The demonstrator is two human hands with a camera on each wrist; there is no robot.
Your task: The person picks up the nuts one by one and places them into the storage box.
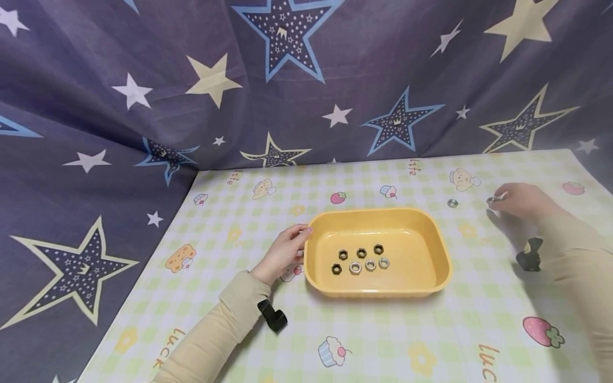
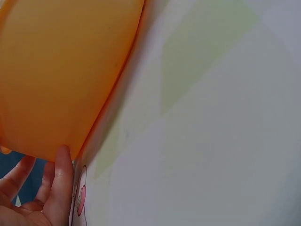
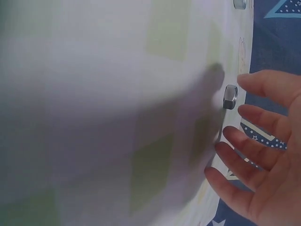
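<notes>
A yellow rectangular tray [image 1: 440, 255] stands on the table with several dark and silver hex nuts [image 1: 355, 267] inside. At its left end, my left hand [image 1: 282, 252] touches the outer wall and rim with nearly straight fingers; in the left wrist view its fingertips [image 2: 63, 151] meet the orange-looking wall. Right of the tray, my right hand [image 1: 522, 201] is at a silver nut [image 1: 490, 200]. The right wrist view shows this nut [image 3: 230, 97] between thumb and forefinger, with the fingers spread and a gap visible. Another silver nut [image 1: 452, 203] lies to its left.
A pale checked cloth [image 1: 383, 340] with printed cartoons covers the table. Behind and at the left hangs a dark curtain [image 1: 306, 106] with stars. Black wrist devices [image 1: 273, 316] are on both forearms.
</notes>
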